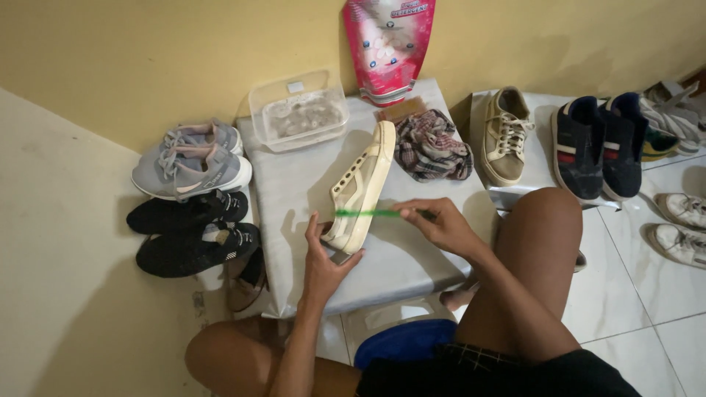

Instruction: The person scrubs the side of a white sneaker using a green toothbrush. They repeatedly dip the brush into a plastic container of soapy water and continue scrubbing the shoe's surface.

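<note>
**Brushing the sole edge of a cream sneaker**

Currently the person sits low, knees wide, facing a grey mat (294,191) laid on the floor; all places below are read off this mat.

- Cream sneaker (360,187): on the middle of the mat, tipped on its side, sole edge facing the person's right, toe toward the wall.
- Left hand (323,257): clamped on the heel end, fingers wrapped up around the shoe, propping it.
- Right hand (441,224): closed on one end of a thin green brush (371,213), likely a toothbrush. The brush lies across the sole edge near the heel and is blurred.
- Hands apart, joined only through shoe and brush.

Judgement on technique: the heel grip looks sound; the long toe end is unsupported and could rock, so short strokes close to the holding hand should serve best.

Nearby: clear plastic tub (298,110) at the far left corner of the mat, pink refill pouch (388,44) against the wall behind it, checked cloth (430,147) at its far right, matching cream sneaker (506,136) just off its right edge, grey and black pairs off its left.
</note>
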